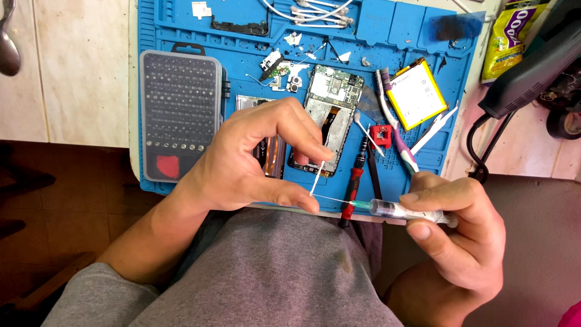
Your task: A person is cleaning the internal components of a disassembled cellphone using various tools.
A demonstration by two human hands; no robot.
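My left hand [251, 160] pinches a thin white swab stick [319, 175] between thumb and forefinger, over the front edge of the blue work mat [399, 27]. My right hand [457, 233] grips a clear syringe [402, 210] with a teal hub, its fine needle pointing left and meeting the stick's lower end. Just beyond my left fingers lies an opened phone body [330, 115] with its circuit board showing. A silvery flat part [269, 148] is half hidden under my left hand.
A grey screwdriver-bit case [178, 112] sits on the mat's left. A yellow-edged battery [416, 92], toothbrush [396, 124], red-handled screwdriver [353, 188], tweezers [434, 129] and small loose parts lie on the right. Cotton swabs [321, 13] lie at the back. A black cabled tool [532, 66] is at right.
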